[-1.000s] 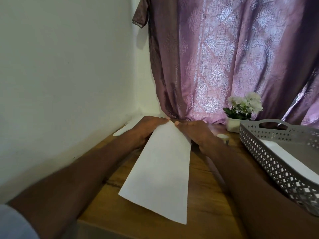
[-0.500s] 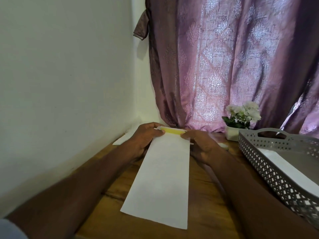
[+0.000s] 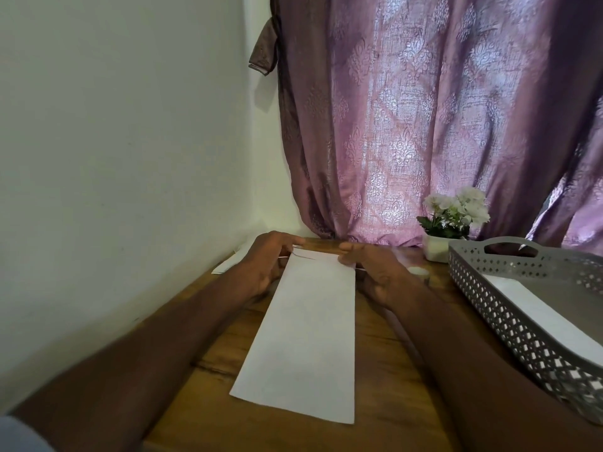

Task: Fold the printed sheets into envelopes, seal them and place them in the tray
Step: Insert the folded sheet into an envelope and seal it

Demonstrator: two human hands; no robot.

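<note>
both hands are up at the far end of the long white folded paper envelope (image 3: 303, 334), which lies lengthwise on the brown wooden worktop (image 3: 385, 370) in the lower middle of the frame. the left hand (image 3: 267, 265) pinches the top left corner, fingers curled onto the edge; the right hand (image 3: 372, 272) pinches the top right corner the same way. the flap at that far end looks pressed down flat now, so my read is we're at the sealing step for this one.

how far along? over on the right edge of the frame the grey perforated plastic tray (image 3: 483, 288) already holds at least one white folded piece (image 3: 538, 311), so some are done. this envelope is folded, being sealed, and not yet in the tray. behind the left hand, a further white sheet (image 3: 228, 264) lies against the wall, which suggests more work left, though i can't tell how many are there.

compared with half a second ago: a yellow strip showed along the envelope's top edge between the two hands, and now it's gone from sight, covered by the flap or the fingers. the hands sit at the same corners, and the envelope has barely shifted on the worktop.

a small white round cap (image 3: 419, 272) peeks out just beside the right hand, and a white pot of white flowers (image 3: 453, 220) stands by the mauve patterned curtain (image 3: 424, 119).
</note>
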